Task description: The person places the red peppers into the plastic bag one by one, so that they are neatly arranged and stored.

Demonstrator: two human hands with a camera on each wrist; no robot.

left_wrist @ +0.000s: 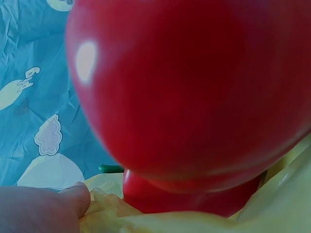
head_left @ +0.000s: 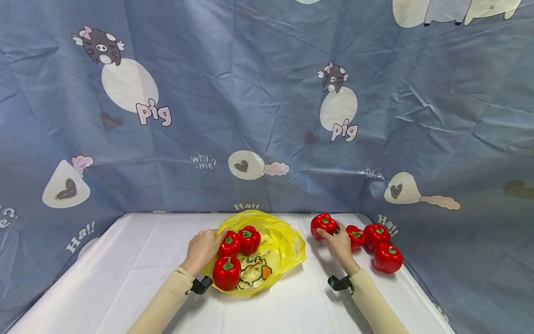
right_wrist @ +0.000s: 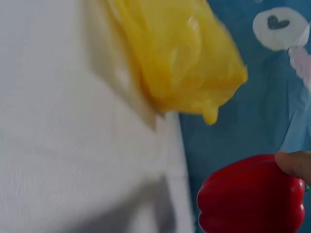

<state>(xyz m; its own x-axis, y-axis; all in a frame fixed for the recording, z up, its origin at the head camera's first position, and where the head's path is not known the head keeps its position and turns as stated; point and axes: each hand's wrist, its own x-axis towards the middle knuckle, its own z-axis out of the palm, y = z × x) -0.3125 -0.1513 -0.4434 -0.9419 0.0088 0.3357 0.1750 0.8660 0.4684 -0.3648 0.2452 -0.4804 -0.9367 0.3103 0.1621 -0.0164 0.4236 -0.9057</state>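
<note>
My right hand (head_left: 341,245) grips a red bell pepper (head_left: 323,225) near the back of the table, its thumb on the pepper's side. That pepper also shows at the lower right of the right wrist view, under the thumb. At the left rim of an opened yellow plastic bag (head_left: 292,239), my left hand (head_left: 202,250) holds the bag's edge. Inside the bag sit three red bell peppers: a front one (head_left: 227,273), a middle one (head_left: 230,243) and a back one (head_left: 249,240). A red pepper (left_wrist: 184,87) fills most of the left wrist view.
Right of my right hand, three more red bell peppers stand in a slanting row: one (head_left: 355,238) partly behind the hand, another (head_left: 376,236), and the nearest (head_left: 388,258). A white cloth (head_left: 125,278) covers the table. Behind it hangs a blue printed curtain (head_left: 267,116).
</note>
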